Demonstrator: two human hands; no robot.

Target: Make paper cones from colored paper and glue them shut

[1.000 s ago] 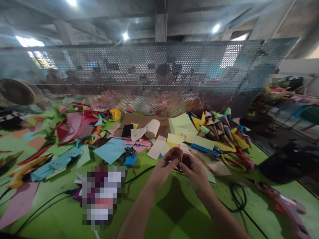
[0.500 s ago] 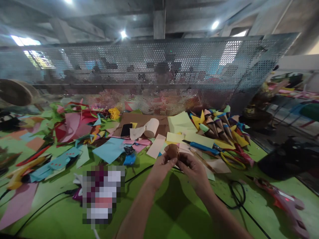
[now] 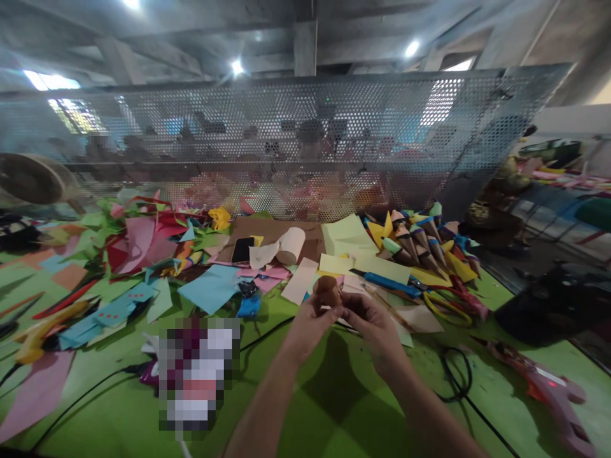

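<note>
Both hands meet over the middle of the green table around a small brown curled piece (image 3: 327,289), which looks like paper. My left hand (image 3: 308,324) grips it from the left, fingers behind and thumb in front. From the other side my right hand (image 3: 370,321) pinches its lower right edge, fingertips bent and touching the left thumb. The fingers cover part of the piece. Just beyond the hands lie pale paper sheets (image 3: 300,280) and a blue-handled cutter (image 3: 389,284). Scissors with yellow handles (image 3: 446,308) rest to the right.
A pink glue gun (image 3: 548,388) with a black cable (image 3: 463,388) lies at right, near a black container (image 3: 539,305). Paper cones (image 3: 420,245) crowd the back right. Coloured paper, a white roll (image 3: 291,246) and a yellow glue gun (image 3: 45,334) spread leftward. A perforated metal screen (image 3: 267,127) stands behind.
The brown piece has been turned a little in my fingers, so more of its broad, rounded face shows. Both hands stay in nearly the same place.
</note>
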